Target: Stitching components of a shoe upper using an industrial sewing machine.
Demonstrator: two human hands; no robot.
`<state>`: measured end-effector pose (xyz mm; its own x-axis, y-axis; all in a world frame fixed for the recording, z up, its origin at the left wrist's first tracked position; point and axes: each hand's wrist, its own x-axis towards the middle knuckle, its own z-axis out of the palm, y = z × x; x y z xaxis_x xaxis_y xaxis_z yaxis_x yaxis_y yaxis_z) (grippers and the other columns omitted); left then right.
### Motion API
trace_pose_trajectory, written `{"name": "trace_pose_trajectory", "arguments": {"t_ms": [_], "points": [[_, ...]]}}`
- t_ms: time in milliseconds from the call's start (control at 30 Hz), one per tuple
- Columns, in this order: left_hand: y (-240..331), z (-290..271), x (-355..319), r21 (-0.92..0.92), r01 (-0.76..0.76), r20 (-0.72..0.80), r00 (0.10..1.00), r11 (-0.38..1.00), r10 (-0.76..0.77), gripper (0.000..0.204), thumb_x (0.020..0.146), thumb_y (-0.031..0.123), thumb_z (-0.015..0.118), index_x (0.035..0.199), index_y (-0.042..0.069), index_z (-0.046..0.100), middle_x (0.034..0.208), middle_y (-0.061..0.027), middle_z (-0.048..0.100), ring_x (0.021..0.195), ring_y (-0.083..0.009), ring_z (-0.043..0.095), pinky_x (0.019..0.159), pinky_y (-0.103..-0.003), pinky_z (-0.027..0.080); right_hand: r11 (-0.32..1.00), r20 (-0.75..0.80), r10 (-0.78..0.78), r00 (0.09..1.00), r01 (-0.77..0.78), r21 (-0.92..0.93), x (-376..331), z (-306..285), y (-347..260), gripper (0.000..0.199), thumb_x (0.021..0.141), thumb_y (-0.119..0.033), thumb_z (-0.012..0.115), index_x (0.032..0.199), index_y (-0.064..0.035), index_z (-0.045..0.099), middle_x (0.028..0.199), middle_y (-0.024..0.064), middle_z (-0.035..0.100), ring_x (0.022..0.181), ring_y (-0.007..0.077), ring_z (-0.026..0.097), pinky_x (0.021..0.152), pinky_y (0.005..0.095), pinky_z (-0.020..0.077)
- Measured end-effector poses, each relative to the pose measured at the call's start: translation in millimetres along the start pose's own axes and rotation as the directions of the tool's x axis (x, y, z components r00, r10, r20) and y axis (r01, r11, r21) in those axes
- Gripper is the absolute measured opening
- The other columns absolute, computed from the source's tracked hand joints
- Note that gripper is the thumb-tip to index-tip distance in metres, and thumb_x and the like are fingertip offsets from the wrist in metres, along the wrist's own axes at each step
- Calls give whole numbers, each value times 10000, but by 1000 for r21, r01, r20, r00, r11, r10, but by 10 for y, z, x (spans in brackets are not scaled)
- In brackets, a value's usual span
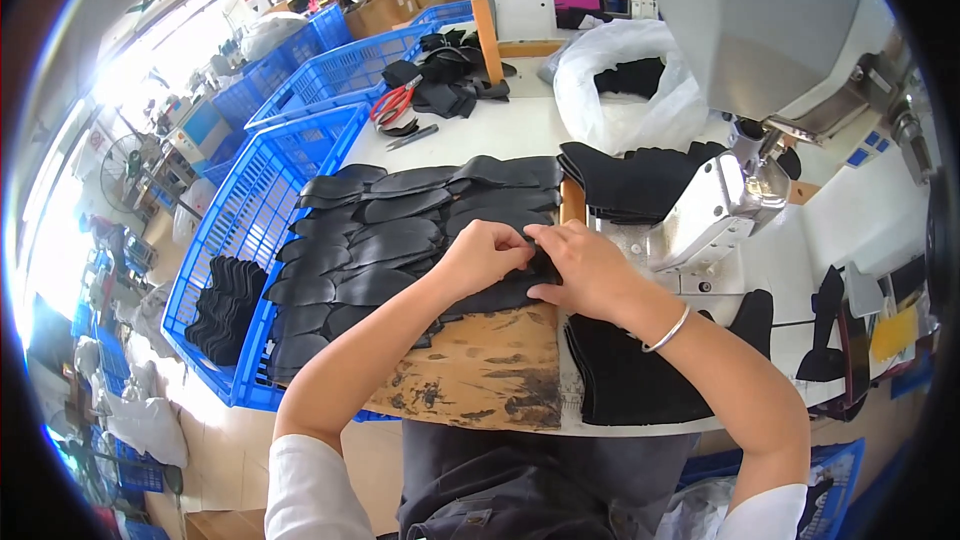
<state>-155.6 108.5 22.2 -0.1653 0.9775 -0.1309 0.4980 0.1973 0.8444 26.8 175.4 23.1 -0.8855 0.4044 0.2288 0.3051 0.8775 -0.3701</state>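
Observation:
My left hand (483, 255) and my right hand (580, 265) meet at the middle of the worktable, fingertips together on a black leather piece (500, 292) from the near edge of a spread. Rows of overlapping black leather pieces (390, 230) lie fanned out to the left of my hands, on a worn brown board (490, 375). A silver bangle sits on my right wrist. Just right of my hands stands the sewing machine head (720, 205). The piece between my fingers is mostly hidden by them.
Black fabric stacks lie behind my hands (640, 180) and near the front edge (630, 380). Blue crates (250, 210) stand left, one holding black pieces (225, 305). Red-handled scissors (395, 102) and a white bag (625, 80) sit at the back.

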Motion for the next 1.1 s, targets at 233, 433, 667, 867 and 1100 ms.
{"name": "trace_pose_trajectory", "arguments": {"t_ms": [233,433,667,867,1100], "points": [[-79,-607,-432,-24,-43,-401,916,999,30,193,902,182,568,909,-5,615,761,-49,631,649,-124,626,560,-258,479,992,-28,47,999,-50,-115,29,64,-42,749,728,-311,772,1322,-16,423,1176,103,579,1129,261,535,926,381,466],[-147,-1398,-1128,-349,-503,-746,659,791,91,212,962,212,541,1050,20,521,906,-84,595,856,-221,665,794,-360,545,990,13,62,998,-59,-128,62,52,-95,748,706,-317,786,1296,-20,435,1136,95,573,1095,255,540,907,372,463],[380,-960,-1478,-620,-422,-385,898,662,212,153,959,129,493,1035,-1,517,1015,-149,621,863,-233,674,774,-393,571,968,-242,-162,957,107,-226,28,-88,-150,331,781,-265,717,990,-32,610,920,90,571,921,242,559,800,357,456],[739,-321,-1280,-798,-167,23,951,579,307,132,973,156,478,972,24,482,1223,-228,556,993,-230,631,845,-367,548,917,-259,65,964,45,396,-205,-447,-268,321,953,-296,538,1082,-14,622,950,116,618,919,248,583,836,378,455],[929,89,-1034,-814,-114,158,900,569,406,143,983,161,496,1002,20,488,1245,-215,543,1068,-161,566,864,-304,504,209,166,188,968,-205,956,-1230,-723,-344,306,850,-89,708,1122,0,599,960,-8,622,846,40,545,743,214,453]]}}
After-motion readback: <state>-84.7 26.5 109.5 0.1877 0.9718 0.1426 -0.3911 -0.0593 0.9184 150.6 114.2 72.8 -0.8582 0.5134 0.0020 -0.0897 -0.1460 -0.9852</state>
